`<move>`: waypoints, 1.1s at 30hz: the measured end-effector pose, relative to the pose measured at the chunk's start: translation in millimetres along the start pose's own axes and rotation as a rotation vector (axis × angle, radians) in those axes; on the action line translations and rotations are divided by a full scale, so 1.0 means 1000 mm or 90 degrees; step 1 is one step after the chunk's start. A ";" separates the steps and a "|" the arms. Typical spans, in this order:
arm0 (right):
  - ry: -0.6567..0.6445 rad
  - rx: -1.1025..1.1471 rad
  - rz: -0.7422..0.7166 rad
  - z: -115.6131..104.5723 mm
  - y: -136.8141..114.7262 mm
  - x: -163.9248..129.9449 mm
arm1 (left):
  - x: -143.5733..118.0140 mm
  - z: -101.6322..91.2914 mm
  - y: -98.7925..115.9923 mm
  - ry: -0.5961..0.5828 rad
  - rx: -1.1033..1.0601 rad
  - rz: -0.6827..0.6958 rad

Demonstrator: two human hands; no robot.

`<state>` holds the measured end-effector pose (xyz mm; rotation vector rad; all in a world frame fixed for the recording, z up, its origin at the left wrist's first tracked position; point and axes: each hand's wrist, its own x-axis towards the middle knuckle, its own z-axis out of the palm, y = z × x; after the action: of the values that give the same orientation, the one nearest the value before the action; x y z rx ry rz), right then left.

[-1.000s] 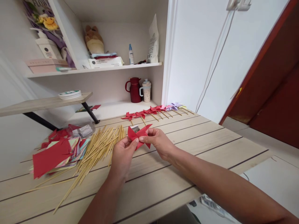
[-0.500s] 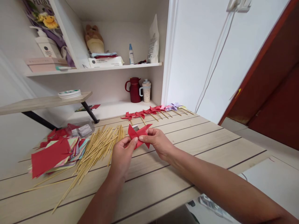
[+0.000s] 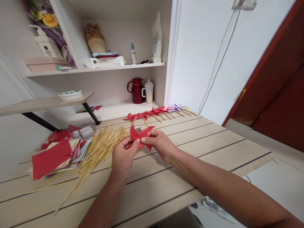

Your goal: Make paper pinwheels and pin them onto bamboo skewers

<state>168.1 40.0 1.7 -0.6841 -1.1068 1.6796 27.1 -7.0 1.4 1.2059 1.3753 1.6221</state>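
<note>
A red paper pinwheel (image 3: 135,133) with pointed blades is held above the table, between my two hands. My left hand (image 3: 124,151) pinches its left side between thumb and fingers. On the other side, my right hand (image 3: 159,143) grips it with the thumb pressed near the centre. Part of the paper is hidden behind my fingers. Just behind the pinwheel lies a small silvery item (image 3: 137,129), mostly covered. A heap of thin wooden sticks (image 3: 102,148) spreads to the left of my left hand.
Stacked coloured paper with a red sheet (image 3: 51,160) on top lies at the left, near a clear plastic box (image 3: 86,131). Several finished pinwheels on sticks (image 3: 154,112) line the table's back edge. Behind them stand a dark red jug (image 3: 137,91) and a speckled cup (image 3: 149,92).
My left hand has shifted very slightly left on the paper. Both hands still hold the red pinwheel in nearly the same place.
</note>
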 end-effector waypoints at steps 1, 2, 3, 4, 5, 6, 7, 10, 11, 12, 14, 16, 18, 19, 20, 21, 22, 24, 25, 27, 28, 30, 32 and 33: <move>-0.004 0.004 0.005 0.000 0.000 0.000 | 0.000 0.000 -0.001 0.005 0.014 0.012; -0.009 0.009 0.010 0.001 0.000 -0.001 | 0.001 0.000 -0.001 0.013 0.028 0.022; -0.013 0.013 0.016 0.001 0.000 -0.001 | 0.001 0.000 -0.002 0.022 0.042 0.030; -0.016 0.015 0.022 0.001 0.000 -0.001 | 0.001 0.000 -0.002 0.031 0.056 0.034; -0.018 0.017 0.028 0.001 0.000 -0.001 | 0.001 0.000 -0.001 0.039 0.066 0.037; -0.021 0.018 0.036 0.002 -0.001 -0.001 | 0.001 0.000 -0.001 0.048 0.074 0.038; -0.025 0.018 0.044 0.002 -0.001 -0.002 | 0.001 0.000 0.000 0.056 0.080 0.037; -0.046 0.015 0.066 0.001 -0.003 -0.002 | 0.001 0.000 0.001 0.072 0.088 0.025; -0.054 0.011 0.071 0.001 -0.003 -0.001 | 0.001 -0.001 0.001 0.076 0.086 0.019; -0.061 0.007 0.073 0.001 -0.004 -0.001 | 0.002 -0.001 0.001 0.079 0.081 0.014; -0.073 -0.006 0.071 0.000 -0.005 -0.001 | 0.002 -0.002 0.000 0.082 0.069 0.011; -0.081 -0.025 0.067 -0.001 -0.005 0.000 | 0.002 -0.003 -0.001 0.086 0.065 0.014; -0.086 -0.050 0.065 -0.004 -0.004 0.001 | 0.002 -0.003 0.000 0.089 0.068 0.016; -0.088 -0.064 0.062 -0.005 -0.004 0.001 | 0.002 -0.003 0.000 0.092 0.070 0.016; -0.087 -0.077 0.056 -0.006 -0.003 0.002 | 0.002 -0.003 0.001 0.093 0.073 0.015; -0.085 -0.087 0.049 -0.006 -0.002 0.002 | 0.002 -0.003 0.001 0.092 0.076 0.012; -0.083 -0.093 0.043 -0.007 -0.002 0.003 | 0.001 -0.003 0.002 0.090 0.079 0.010; -0.077 -0.092 0.036 -0.007 -0.001 0.003 | 0.001 -0.003 0.002 0.083 0.081 0.005; -0.075 -0.087 0.037 -0.006 -0.001 0.003 | 0.002 -0.003 0.001 0.081 0.081 0.003; -0.080 -0.073 0.043 -0.006 -0.003 0.003 | 0.002 -0.004 0.000 0.078 0.078 0.000; -0.083 -0.065 0.045 -0.006 -0.004 0.003 | 0.003 -0.005 -0.002 0.077 0.075 -0.003; -0.084 -0.051 0.048 -0.006 -0.005 0.003 | 0.004 -0.006 -0.004 0.076 0.065 -0.011; -0.082 -0.046 0.047 -0.006 -0.006 0.003 | 0.004 -0.007 -0.006 0.074 0.054 -0.018; -0.079 -0.046 0.047 -0.006 -0.006 0.003 | 0.004 -0.007 -0.007 0.070 0.050 -0.021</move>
<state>174.9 46.1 4.8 -0.6803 -1.2479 1.7724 18.7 -4.1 -4.5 1.1470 1.5330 1.6466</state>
